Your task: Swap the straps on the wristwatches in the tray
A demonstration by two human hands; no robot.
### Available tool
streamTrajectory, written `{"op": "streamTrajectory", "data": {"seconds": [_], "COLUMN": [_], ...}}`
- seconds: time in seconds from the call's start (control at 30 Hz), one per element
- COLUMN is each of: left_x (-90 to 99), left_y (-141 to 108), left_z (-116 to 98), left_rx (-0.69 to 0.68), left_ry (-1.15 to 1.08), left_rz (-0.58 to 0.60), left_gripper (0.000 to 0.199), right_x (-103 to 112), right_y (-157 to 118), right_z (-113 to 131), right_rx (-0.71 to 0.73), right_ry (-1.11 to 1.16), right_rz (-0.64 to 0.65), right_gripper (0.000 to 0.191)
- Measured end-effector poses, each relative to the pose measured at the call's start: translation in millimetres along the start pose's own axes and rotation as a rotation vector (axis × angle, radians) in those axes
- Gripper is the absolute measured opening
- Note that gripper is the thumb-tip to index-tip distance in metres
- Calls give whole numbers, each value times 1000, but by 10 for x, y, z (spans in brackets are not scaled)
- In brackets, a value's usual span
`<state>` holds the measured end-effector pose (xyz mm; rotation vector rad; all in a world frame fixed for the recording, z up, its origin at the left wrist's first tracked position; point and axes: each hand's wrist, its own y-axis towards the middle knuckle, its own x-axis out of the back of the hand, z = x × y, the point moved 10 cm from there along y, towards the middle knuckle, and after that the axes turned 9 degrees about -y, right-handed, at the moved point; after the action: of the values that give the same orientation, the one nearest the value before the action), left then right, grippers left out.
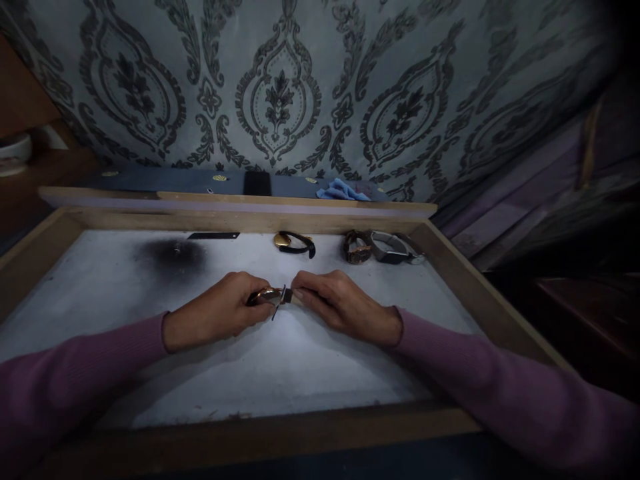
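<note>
My left hand [220, 307] is closed around a wristwatch [270, 295], with its round, shiny gold-rimmed case showing between thumb and fingers. My right hand [343, 300] pinches a short dark and pale strap-like piece at the watch's right side. Between the two hands a thin dark strip [276, 311] stands crosswise beside the case. Most of the watch's band is hidden by my fingers. Both hands are held over the white bottom of a shallow wooden tray [320, 420].
Along the tray's far side lie a gold watch with a black strap [295, 244], a brown watch [357, 247], a grey-banded watch [390, 247] and a flat black strip [214, 235]. Behind the rim are a blue cloth [343, 190] and a black rectangular object [257, 183].
</note>
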<state>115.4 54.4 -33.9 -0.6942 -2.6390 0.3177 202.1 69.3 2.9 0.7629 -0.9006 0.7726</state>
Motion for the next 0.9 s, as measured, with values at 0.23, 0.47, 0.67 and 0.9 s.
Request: {"op": "streamTrajectory", "data": {"seconds": [0.23, 0.47, 0.67, 0.9], "left_x": [-1, -30, -27, -20], "left_y": [-2, -7, 2, 8], "left_z": [-19, 18, 4, -5], "left_rx": [-12, 7, 2, -27], "left_ry": [7, -46, -36, 6], "left_rz": [-4, 15, 15, 21], "left_gripper": [20, 19, 22, 22], "right_x": [12, 19, 0, 12], "right_y": [-13, -20, -22, -15], "right_z": [34, 61, 35, 89], "right_rx": [12, 15, -3, 20], "right_ry": [-27, -24, -20, -43], "right_rz": [0, -6, 5, 13], "right_gripper": [20, 23, 23, 24]}}
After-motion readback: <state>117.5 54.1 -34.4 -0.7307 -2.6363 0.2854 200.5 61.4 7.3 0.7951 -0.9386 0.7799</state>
